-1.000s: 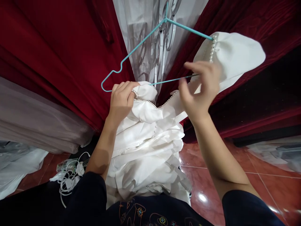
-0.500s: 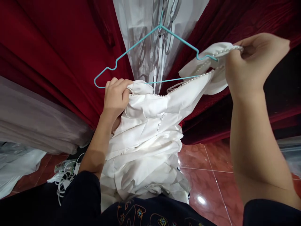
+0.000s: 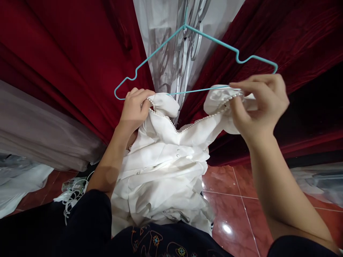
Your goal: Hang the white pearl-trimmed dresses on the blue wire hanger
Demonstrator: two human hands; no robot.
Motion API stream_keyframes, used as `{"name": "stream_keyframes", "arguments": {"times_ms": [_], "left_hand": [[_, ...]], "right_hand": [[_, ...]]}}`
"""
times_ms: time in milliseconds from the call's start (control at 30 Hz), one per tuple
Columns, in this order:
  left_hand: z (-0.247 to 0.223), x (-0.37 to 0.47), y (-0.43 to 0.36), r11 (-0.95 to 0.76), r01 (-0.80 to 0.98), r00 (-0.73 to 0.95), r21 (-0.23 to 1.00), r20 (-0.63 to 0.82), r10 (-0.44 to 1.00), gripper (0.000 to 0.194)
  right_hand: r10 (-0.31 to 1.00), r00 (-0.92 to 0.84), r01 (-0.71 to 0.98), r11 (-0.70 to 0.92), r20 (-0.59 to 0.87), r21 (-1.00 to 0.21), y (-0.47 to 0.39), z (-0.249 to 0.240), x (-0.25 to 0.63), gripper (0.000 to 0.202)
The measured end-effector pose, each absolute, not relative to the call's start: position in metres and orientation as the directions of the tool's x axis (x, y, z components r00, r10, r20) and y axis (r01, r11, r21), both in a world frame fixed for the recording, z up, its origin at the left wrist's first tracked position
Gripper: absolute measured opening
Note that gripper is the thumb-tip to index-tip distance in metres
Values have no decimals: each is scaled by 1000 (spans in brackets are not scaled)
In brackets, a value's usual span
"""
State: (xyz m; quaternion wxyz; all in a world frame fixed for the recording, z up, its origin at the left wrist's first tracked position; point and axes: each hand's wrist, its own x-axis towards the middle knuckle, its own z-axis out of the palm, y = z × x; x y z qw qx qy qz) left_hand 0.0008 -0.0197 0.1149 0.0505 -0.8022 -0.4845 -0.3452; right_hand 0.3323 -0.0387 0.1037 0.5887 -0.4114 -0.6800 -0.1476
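A white dress [image 3: 160,160] with pearl-beaded neckline lies bunched across my lap, small buttons down its front. My left hand [image 3: 136,107] is closed on its left shoulder, fingers wrapped round the beaded edge next to the hanger's lower left corner. Between thumb and fingers, my right hand [image 3: 262,103] pinches the right beaded strap, close to the hanger's bottom bar. The light blue wire hanger [image 3: 214,40] hangs by its hook above the dress, both its shoulders bare of cloth. Whether my fingers also grip the hanger wire is hidden.
Dark red curtains [image 3: 80,53] hang on both sides, with white cloth and several white hangers [image 3: 184,53] between them. Greyish sheer fabric [image 3: 40,125] hangs at left. White cords [image 3: 71,203] lie by my left elbow. Reddish tiles [image 3: 227,207] cover the floor.
My right hand has moved left and down with the dress strap, and the hanger's right end has come out of it. The neckline now sags in the middle. My left hand has barely moved.
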Motion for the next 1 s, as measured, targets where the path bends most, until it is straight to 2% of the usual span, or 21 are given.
{"name": "stream_keyframes", "arguments": {"times_ms": [100, 167, 233, 333, 400, 433, 500, 600, 633, 700, 833, 933, 1000], "left_hand": [[112, 1, -19, -541, 798, 300, 265, 606, 737, 30], [107, -2, -16, -566, 779, 291, 268, 646, 706, 30], [100, -4, -14, -608, 748, 237, 265, 750, 618, 27], [90, -2, -22, -629, 735, 59, 253, 900, 432, 20], [83, 2, -33, -650, 708, -25, 278, 929, 370, 17], [80, 3, -38, -670, 671, -53, 316, 922, 383, 18], [71, 1, -43, -684, 557, -119, 472, 860, 496, 21], [58, -20, -29, -574, 379, -242, 726, 677, 695, 12], [55, -32, -19, -541, 353, -285, 764, 638, 715, 10], [56, -59, 4, -501, 364, -421, 785, 619, 664, 17], [91, -103, 39, -551, 430, -485, 715, 698, 527, 30], [133, -113, 58, -627, 493, -377, 603, 798, 471, 29], [157, -108, 69, -681, 541, -221, 493, 865, 450, 28]], "right_hand": [[510, -54, 676, 651, 858, -345, -22, 100, 317, 31], [557, -37, 648, 645, 830, -405, -14, 90, 307, 28], [537, 14, 626, 653, 843, -427, -10, 78, 299, 27], [491, 90, 594, 672, 867, -442, -9, 63, 293, 31], [492, 104, 590, 669, 865, -451, -9, 59, 292, 35], [493, 99, 593, 668, 864, -449, -8, 59, 293, 37], [484, 80, 601, 674, 871, -430, -7, 60, 296, 38], [455, 52, 617, 686, 889, -387, -5, 65, 302, 37], [451, 43, 619, 689, 892, -378, -5, 66, 303, 37], [458, 30, 619, 689, 888, -377, -5, 66, 304, 37], [493, 44, 622, 666, 869, -410, -5, 64, 301, 37], [483, 62, 610, 675, 873, -416, -5, 63, 298, 35], [482, 66, 602, 679, 874, -420, -6, 63, 296, 33]]}}
